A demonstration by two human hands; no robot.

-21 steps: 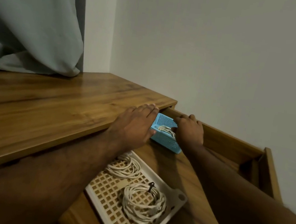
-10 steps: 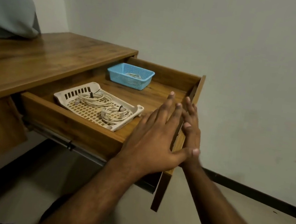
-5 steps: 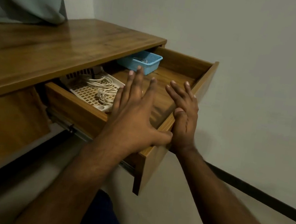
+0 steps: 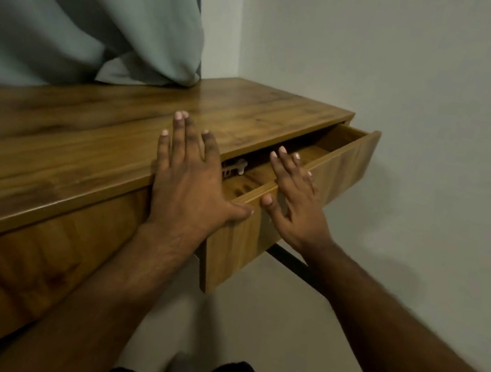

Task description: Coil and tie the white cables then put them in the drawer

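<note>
One wooden drawer (image 4: pixel 293 199) stands partly open under the desk top (image 4: pixel 117 141), its long side running along the desk front. Inside, only a corner of one white tray (image 4: pixel 234 167) shows; the cables are hidden. Left hand (image 4: pixel 188 190) and right hand (image 4: pixel 293 207), fingers straight and spread, press flat against the drawer front

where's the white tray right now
In the head view, only a corner of the white tray shows inside the nearly shut drawer, under the desk top, between both hands.
</note>
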